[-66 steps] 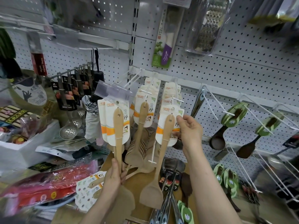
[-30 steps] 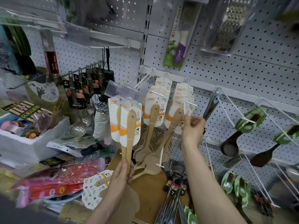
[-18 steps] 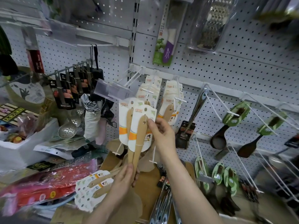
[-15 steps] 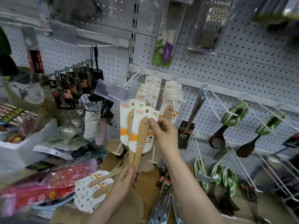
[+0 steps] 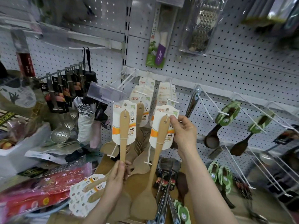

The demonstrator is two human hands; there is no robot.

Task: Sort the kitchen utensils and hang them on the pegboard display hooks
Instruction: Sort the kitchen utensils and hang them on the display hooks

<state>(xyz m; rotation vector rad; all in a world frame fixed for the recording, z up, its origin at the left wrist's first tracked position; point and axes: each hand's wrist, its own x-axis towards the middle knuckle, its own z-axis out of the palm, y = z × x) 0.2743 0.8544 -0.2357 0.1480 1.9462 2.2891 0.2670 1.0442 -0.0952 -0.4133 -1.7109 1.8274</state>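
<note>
Pair now split: right hand pinches the card edge of one pale wooden spatula on a white-and-orange card, pulled right from the two the left hand held. Left hand grips the second carded wooden spatula by its handle, upright. Right one sits just below the white wire hook carrying matching cards; hole not threaded yet. Hanging looks next.

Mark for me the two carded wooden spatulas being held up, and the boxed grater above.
left spatula [image 5: 124, 126]: head view, on its handle over the card.
right spatula [image 5: 161, 131]: head view, mid-handle.
grater [image 5: 203, 23]: head view, on its perforated metal face.
</note>
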